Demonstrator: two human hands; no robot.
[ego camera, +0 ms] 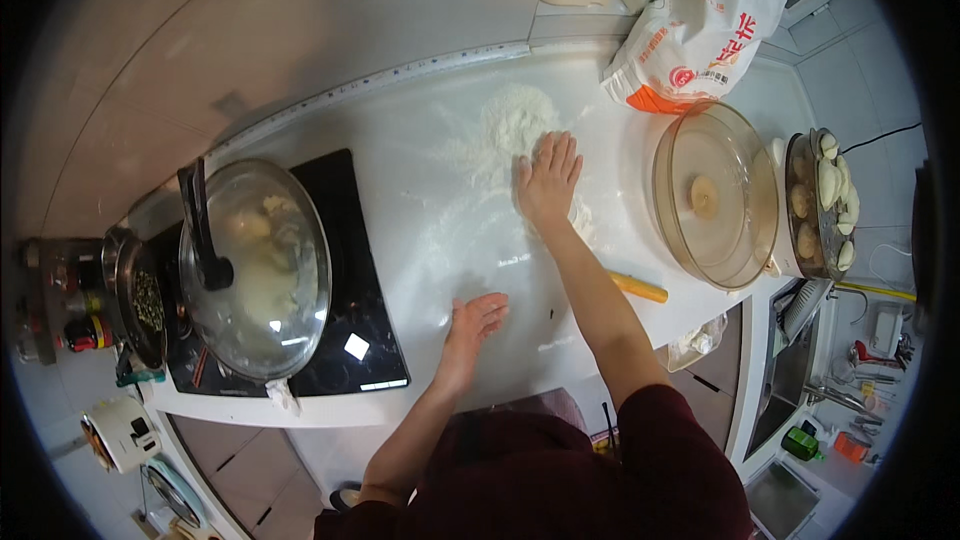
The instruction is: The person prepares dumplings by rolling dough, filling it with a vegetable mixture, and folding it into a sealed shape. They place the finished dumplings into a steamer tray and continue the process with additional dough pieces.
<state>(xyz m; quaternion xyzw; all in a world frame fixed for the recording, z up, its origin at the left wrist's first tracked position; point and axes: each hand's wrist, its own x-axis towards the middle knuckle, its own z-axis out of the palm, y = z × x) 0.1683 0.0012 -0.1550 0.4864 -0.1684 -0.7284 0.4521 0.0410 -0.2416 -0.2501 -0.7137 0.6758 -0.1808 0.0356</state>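
Note:
My right hand [550, 184], palm down with the thumb spread, is over the white countertop [420, 240] at the near edge of a flour pile [519, 116]. Beneath its wrist shows a pale floury patch [582, 219], partly hidden; whether dough lies there I cannot tell. My left hand [474, 326] is held apart from it, nearer the counter's front edge, fingers loosely extended and nothing in them. A wooden rolling pin [637, 286] sticks out from behind my right forearm. Loose flour is smeared across the worktop between the hands and the pile.
On the left, a lidded pan [259, 337] with food inside sits on a black cooktop [375, 360]. To the right stand a large amber see-through basin [667, 240], a flour bag [697, 45] and a metal steamer tray [816, 270] bearing pale dough pieces [829, 184]. A sink [780, 390] lies beyond.

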